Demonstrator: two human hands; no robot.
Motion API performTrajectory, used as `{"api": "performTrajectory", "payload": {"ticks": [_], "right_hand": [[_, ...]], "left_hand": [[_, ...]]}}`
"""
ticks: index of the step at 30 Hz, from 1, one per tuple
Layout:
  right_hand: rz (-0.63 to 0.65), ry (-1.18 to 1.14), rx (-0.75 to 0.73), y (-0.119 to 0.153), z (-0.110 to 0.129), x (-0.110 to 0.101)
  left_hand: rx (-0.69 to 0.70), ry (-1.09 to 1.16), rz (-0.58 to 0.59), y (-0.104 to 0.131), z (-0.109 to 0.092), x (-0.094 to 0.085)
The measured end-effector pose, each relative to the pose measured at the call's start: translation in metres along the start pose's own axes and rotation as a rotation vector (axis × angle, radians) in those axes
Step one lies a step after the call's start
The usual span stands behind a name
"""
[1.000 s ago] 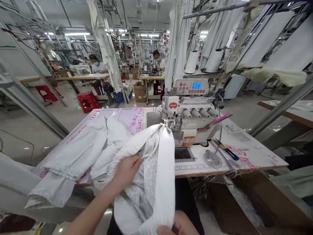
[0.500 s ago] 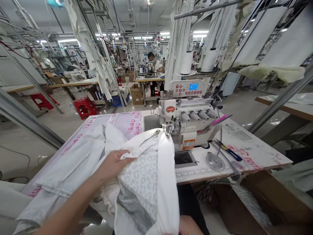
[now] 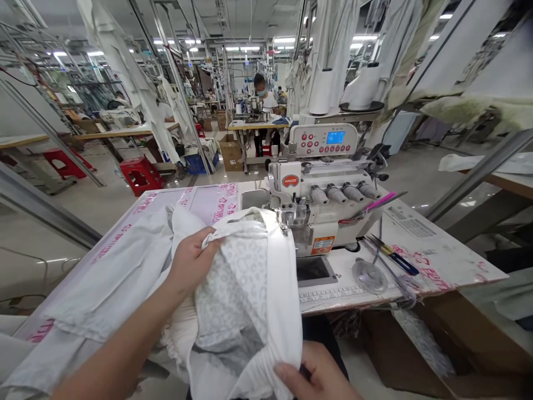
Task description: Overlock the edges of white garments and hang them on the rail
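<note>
A white garment with a pale leopard print (image 3: 250,266) hangs over the table's front edge, the far end of its plain white band lying at the presser foot of an overlock sewing machine (image 3: 325,194). My left hand (image 3: 194,258) is closed on the garment's edge, left of the needle area. Low in the view, my right hand (image 3: 314,369) pinches the band near its lower end, thumb on top and fingers partly behind the cloth. Between both hands the garment forms an open loop, with its printed side showing.
More pale cloth (image 3: 112,272) lies on the table at left. Thread snips (image 3: 393,254) and a clear round plastic spool (image 3: 370,276) sit right of the machine. Below stands a cardboard box (image 3: 449,344). Thread cones (image 3: 322,91) rise behind; a co-worker (image 3: 264,94) sits farther back.
My right hand has come up into view and now grips the lower band. My left hand has shifted slightly left and up, spreading the garment's loop wider. The camera view has shifted a little.
</note>
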State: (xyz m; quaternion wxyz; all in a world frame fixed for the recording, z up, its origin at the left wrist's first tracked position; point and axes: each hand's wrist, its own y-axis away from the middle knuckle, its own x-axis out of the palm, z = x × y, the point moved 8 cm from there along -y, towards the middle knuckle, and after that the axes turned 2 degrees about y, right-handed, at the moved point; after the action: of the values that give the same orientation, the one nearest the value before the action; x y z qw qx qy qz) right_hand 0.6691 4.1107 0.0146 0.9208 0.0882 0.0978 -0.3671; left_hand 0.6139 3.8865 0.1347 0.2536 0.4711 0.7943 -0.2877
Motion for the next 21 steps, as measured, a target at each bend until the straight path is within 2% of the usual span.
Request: {"api": "performTrajectory", "payload": {"ticks": [4, 9, 15, 17, 19, 20, 21], "right_hand": [[-0.003, -0.049, -0.094, -0.017, 0.014, -0.012], [-0.035, -0.141, -0.094, -0.035, 0.023, -0.029], [-0.013, -0.215, -0.099, -0.064, 0.032, -0.046], [-0.012, -0.259, -0.107, -0.073, 0.034, -0.051], [-0.015, -0.298, -0.112, -0.081, 0.034, -0.055], [-0.015, -0.319, -0.11, -0.084, 0.034, -0.057], [-0.015, -0.339, -0.107, -0.086, 0.033, -0.059]], "left_hand": [[0.055, -0.032, -0.086, -0.015, -0.008, -0.004], [0.157, -0.035, -0.159, -0.035, -0.019, -0.007], [0.266, -0.144, -0.238, -0.072, -0.029, -0.011], [0.337, -0.234, -0.322, -0.064, -0.04, -0.011], [0.401, -0.295, -0.387, -0.035, -0.051, -0.004], [0.394, -0.295, -0.363, -0.017, -0.053, 0.003], [0.357, -0.269, -0.276, 0.0, -0.051, 0.015]]}}
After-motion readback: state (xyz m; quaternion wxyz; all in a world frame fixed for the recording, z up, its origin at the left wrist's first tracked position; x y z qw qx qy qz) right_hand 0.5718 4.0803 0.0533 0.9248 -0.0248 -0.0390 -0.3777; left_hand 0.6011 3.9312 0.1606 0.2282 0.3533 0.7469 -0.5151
